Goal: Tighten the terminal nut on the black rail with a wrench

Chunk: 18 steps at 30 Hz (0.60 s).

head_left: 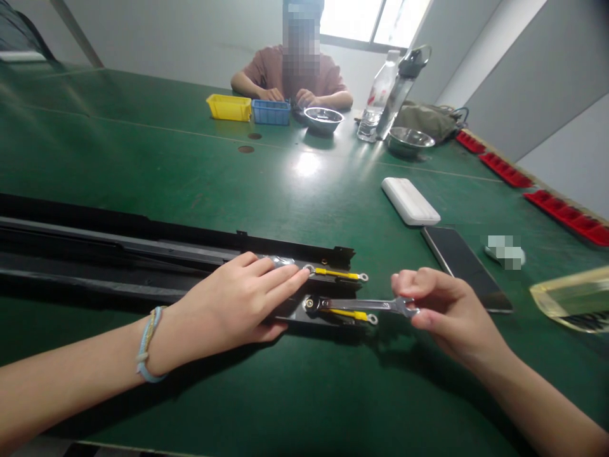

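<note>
A combination wrench (364, 305) has its ring end seated around a fastener near the right end of a long black metal channel (190, 298). The thumb and fingers of my right hand (438, 308) pinch its open-jaw end. My left hand (238, 295) lies over the channel, pressing on it, its fingertips beside a ring terminal. One yellow wire lead (337, 273) with ring terminals lies along the far channel. A second yellow wire lead (349, 313) runs just under the wrench, its ring terminal past the channel's end. Beneath my left fingers, a bit of shiny clear plastic shows.
A white power bank (410, 200) and a dark phone (466, 266) lie to the right. Farther off stand a yellow bin (229, 108), a blue bin (270, 112), metal bowls (323, 119) and a water bottle (378, 98). A person (304, 76) sits opposite. Red trays (566, 216) line the right edge.
</note>
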Each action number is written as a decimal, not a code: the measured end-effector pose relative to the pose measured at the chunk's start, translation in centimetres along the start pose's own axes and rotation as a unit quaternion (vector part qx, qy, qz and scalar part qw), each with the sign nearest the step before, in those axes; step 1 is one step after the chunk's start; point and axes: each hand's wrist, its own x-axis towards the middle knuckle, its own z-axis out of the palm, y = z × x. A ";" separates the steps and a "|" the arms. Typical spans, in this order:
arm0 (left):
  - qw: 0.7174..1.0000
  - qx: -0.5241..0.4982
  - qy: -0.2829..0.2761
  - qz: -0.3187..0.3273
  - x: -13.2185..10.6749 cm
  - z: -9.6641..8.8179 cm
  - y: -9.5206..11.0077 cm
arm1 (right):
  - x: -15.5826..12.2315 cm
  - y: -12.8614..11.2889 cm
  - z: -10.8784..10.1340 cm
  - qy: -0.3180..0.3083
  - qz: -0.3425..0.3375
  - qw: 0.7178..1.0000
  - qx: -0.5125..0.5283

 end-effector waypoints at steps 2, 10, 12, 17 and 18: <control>1.000 0.001 -0.001 -0.001 -0.1 -0.1 0.0 | -0.2 -0.3 0.3 -0.021 -0.010 1.000 0.007; 1.000 0.002 0.001 0.000 -0.1 0.1 0.0 | -0.8 0.2 0.8 -0.106 -0.008 0.994 0.032; 1.000 0.003 0.000 -0.001 0.0 0.3 -0.1 | -0.8 0.4 0.7 -0.107 -0.006 0.994 0.031; 1.000 0.005 -0.004 -0.001 0.2 0.7 -0.1 | -0.3 0.7 0.3 -0.089 -0.019 0.995 0.026; 1.000 0.007 -0.002 0.000 0.2 0.7 -0.1 | -0.1 0.7 0.2 -0.080 -0.021 0.996 0.020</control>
